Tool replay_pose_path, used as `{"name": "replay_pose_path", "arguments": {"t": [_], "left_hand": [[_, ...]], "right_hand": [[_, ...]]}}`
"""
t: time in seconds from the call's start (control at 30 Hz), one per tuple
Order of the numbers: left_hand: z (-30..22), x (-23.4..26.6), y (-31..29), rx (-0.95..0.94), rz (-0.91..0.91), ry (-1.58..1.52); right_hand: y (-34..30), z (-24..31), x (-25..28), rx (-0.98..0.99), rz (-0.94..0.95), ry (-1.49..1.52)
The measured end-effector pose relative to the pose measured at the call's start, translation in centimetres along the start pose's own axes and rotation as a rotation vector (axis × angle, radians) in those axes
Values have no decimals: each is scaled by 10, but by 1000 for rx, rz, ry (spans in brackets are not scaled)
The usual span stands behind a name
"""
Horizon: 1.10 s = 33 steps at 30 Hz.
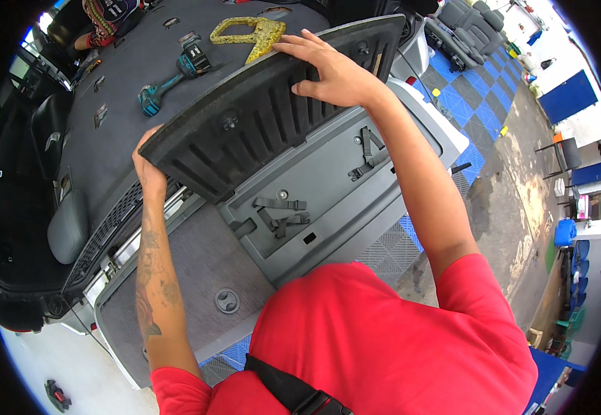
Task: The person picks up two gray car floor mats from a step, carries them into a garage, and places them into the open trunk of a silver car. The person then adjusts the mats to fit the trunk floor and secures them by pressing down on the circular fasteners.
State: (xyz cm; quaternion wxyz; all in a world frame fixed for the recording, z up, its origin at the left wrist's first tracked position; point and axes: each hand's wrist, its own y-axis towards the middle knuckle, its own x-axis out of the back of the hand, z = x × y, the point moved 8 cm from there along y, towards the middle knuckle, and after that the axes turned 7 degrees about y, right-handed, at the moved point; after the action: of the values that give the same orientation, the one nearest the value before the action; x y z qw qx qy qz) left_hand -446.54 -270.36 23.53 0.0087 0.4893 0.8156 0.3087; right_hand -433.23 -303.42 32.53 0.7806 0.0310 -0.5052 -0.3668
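A red shirt [390, 332] fills the nearest part of the view. Ahead, the left hand [149, 166] curls around the near left corner of a black ribbed panel [255, 135], its fingertips hidden; the right hand [331, 75] is spread at the upper edge, thumb apart from the fingers. The panel stands tilted over a grey tray [335, 197] with dark straps [290, 205]. Beyond lie a teal cordless tool [169, 84] and a yellow mottled piece [267, 32].

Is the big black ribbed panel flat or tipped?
Tipped up: left hand at one corner, right hand on the top edge, the big black ribbed panel slants above the grey plastic compartment.
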Motion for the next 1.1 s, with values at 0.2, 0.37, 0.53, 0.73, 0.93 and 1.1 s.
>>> {"name": "replay_pose_path", "arguments": {"t": [0.2,0.37,0.53,0.73,0.93,1.1], "left_hand": [[11,1,-42,-65,-107,188],[19,3,-46,-143,-190,238],[2,-1,-29,-282,-141,290],[-14,-15,-7,-47,37,213],[-20,-15,19,-118,33,335],[-4,-15,45,-72,12,304]], "right_hand": [[-9,6,6,-7,12,30],[-14,9,6,12,-18,6],[-19,21,12,52,-79,-11],[-60,41,24,-192,-132,-191],[-182,33,-15,-548,171,-195],[-257,22,-72,-557,108,-193]]}}
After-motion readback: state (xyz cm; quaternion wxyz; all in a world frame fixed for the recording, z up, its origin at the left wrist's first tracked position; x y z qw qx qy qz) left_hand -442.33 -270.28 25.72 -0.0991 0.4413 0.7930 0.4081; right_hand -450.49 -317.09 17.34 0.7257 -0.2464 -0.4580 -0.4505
